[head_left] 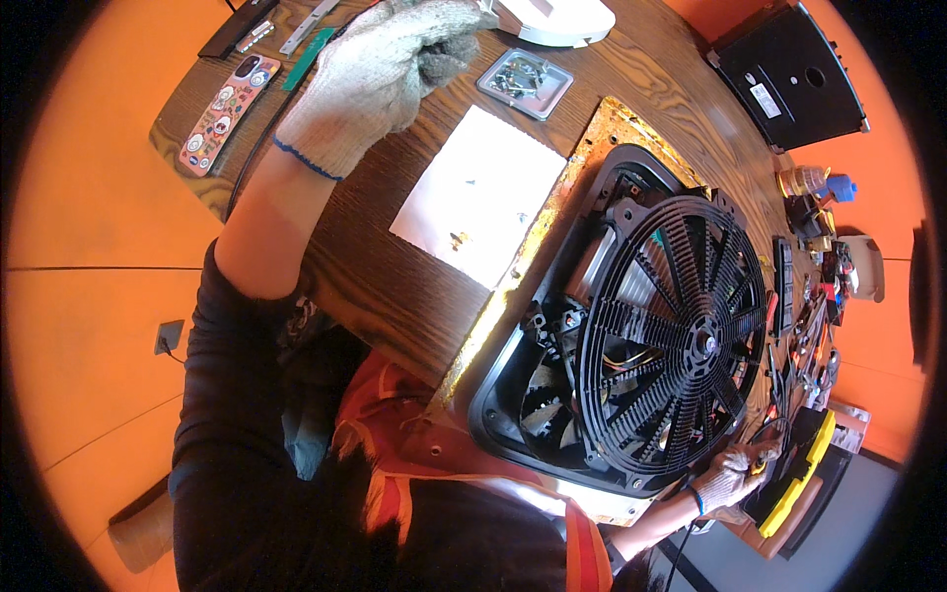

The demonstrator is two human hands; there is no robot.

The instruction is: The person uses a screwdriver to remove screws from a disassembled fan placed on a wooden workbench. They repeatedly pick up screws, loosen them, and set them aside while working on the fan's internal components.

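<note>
My left hand (395, 69), in a whitish work glove, is raised over the far left of the table. Its fingers are curled in beside a white rounded casing (557, 18); what they hold, if anything, I cannot make out. At the lower right, my gloved right hand (728, 481) has its fingers closed around something with a bit of yellow showing. Between the hands a large black fan with a round ribbed grille (691, 335) rests on a black housing. That lies on a worn, yellow-brown rectangular panel (472, 340). Part of the housing's inside, with wires, shows through the grille.
A white sheet (483, 187) with small parts lies left of the fan. Beyond it a small tray (525, 84) holds screws. A phone in a stickered case (229, 113) sits far left. Tools (811, 331) crowd the right side, near a black-and-yellow case (801, 474) and a black box (787, 79).
</note>
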